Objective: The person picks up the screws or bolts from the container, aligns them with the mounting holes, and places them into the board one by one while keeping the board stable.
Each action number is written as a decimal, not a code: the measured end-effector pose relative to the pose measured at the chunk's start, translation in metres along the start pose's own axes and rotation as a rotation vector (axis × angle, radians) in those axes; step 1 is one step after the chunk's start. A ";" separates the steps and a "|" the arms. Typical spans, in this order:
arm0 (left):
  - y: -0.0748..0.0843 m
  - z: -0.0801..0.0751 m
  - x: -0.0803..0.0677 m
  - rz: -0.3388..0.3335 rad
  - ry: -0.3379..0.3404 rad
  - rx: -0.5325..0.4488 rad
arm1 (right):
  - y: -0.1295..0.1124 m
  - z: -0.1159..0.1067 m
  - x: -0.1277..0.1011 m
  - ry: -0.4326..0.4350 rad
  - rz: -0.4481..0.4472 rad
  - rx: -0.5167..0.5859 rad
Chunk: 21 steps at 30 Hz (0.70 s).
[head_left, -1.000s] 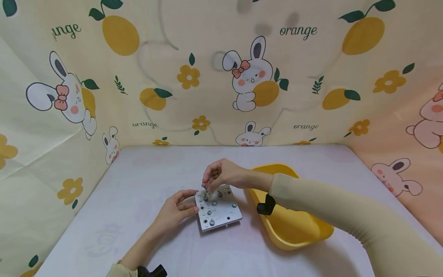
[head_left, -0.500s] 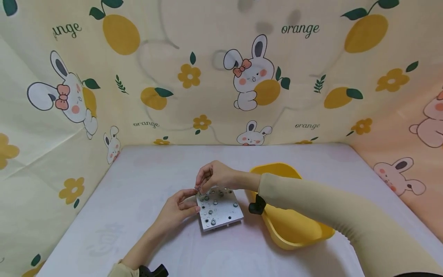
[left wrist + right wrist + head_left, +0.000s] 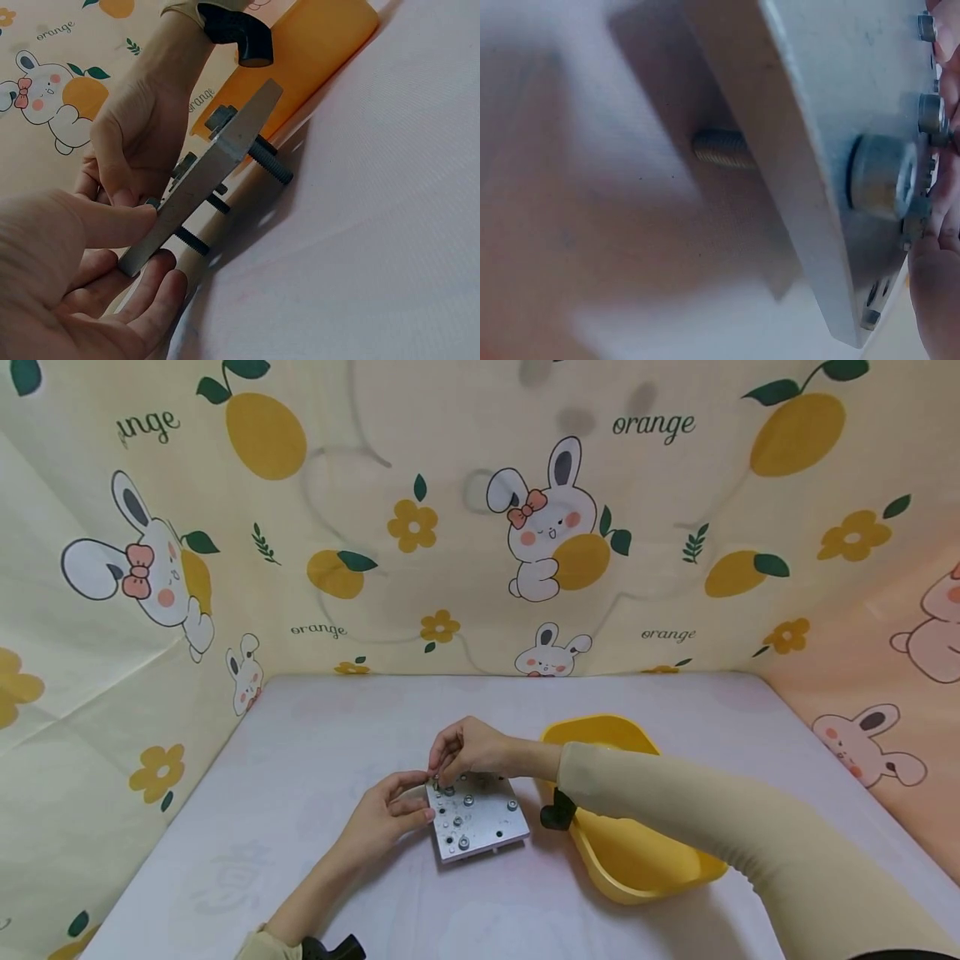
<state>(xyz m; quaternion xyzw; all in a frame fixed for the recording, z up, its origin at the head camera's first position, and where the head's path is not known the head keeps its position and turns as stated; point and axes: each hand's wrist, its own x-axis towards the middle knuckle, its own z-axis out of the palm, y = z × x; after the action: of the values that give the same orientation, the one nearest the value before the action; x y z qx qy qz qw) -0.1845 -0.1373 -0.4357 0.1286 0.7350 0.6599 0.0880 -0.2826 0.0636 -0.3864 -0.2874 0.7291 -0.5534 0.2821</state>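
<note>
Plate [image 3: 487,814] could tilt and make right fingers [image 3: 444,748] fumble the screw [image 3: 915,221] they pinch if left fingers [image 3: 407,780], clasping its edge, slip.

From head, we look forward, down at metal plate [image 3: 487,818]; both wrist views, close beside, share it side-on.
</note>
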 end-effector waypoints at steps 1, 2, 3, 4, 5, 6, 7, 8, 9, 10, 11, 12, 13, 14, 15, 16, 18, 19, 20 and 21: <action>0.000 0.000 0.000 -0.001 0.001 -0.002 | 0.000 0.000 0.000 -0.001 -0.002 -0.001; 0.001 0.000 0.000 -0.002 0.001 -0.003 | 0.001 0.000 0.000 0.000 -0.005 0.000; 0.001 0.001 0.000 -0.004 0.000 -0.005 | 0.002 0.000 0.000 0.001 -0.009 0.000; 0.002 0.001 0.000 -0.005 0.000 -0.006 | 0.002 0.000 0.000 0.001 -0.012 -0.002; 0.002 0.001 -0.001 -0.005 -0.001 -0.008 | 0.002 -0.001 0.000 0.002 -0.015 -0.002; 0.002 0.001 -0.001 -0.006 -0.001 -0.009 | 0.002 -0.001 0.000 0.001 -0.018 -0.003; 0.002 0.001 -0.001 -0.008 -0.001 -0.008 | 0.003 -0.001 0.001 0.001 -0.020 -0.001; 0.002 0.001 -0.001 -0.008 -0.001 -0.007 | 0.003 -0.001 0.001 0.002 -0.021 -0.002; 0.002 0.001 -0.001 -0.008 -0.001 -0.005 | 0.003 -0.002 0.001 0.004 -0.021 -0.003; 0.002 0.001 -0.001 -0.008 -0.001 -0.002 | 0.003 -0.002 0.001 0.006 -0.021 -0.003; 0.002 0.001 -0.001 -0.007 -0.001 0.000 | 0.003 -0.002 0.001 0.008 -0.020 -0.003; 0.003 0.001 -0.001 -0.007 0.000 0.003 | 0.003 -0.002 0.001 0.009 -0.019 -0.003; 0.003 0.001 -0.001 -0.006 0.001 0.005 | 0.002 -0.001 0.001 0.011 -0.016 -0.004; 0.003 0.001 -0.001 -0.006 0.001 0.008 | 0.002 -0.001 0.001 0.012 -0.014 -0.005; 0.003 0.001 -0.001 -0.006 0.001 0.009 | 0.002 -0.001 0.001 0.011 -0.011 -0.006; 0.003 0.001 -0.001 -0.006 0.001 0.008 | 0.002 -0.001 0.001 0.012 -0.007 -0.007; 0.003 0.001 -0.001 -0.008 0.002 0.003 | 0.003 -0.001 0.002 0.012 -0.003 -0.010; 0.003 0.001 -0.001 -0.010 0.002 0.000 | 0.003 -0.001 0.002 0.012 -0.002 -0.010; 0.003 0.001 -0.001 -0.011 0.002 -0.002 | 0.004 0.000 0.003 0.014 -0.003 -0.011; 0.003 0.001 -0.001 -0.013 0.002 -0.006 | 0.004 0.000 0.003 0.013 -0.004 -0.011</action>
<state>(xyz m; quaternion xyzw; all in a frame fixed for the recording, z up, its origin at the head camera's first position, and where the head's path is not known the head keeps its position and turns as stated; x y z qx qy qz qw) -0.1829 -0.1364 -0.4329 0.1228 0.7341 0.6614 0.0919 -0.2853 0.0626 -0.3909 -0.2867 0.7334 -0.5517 0.2748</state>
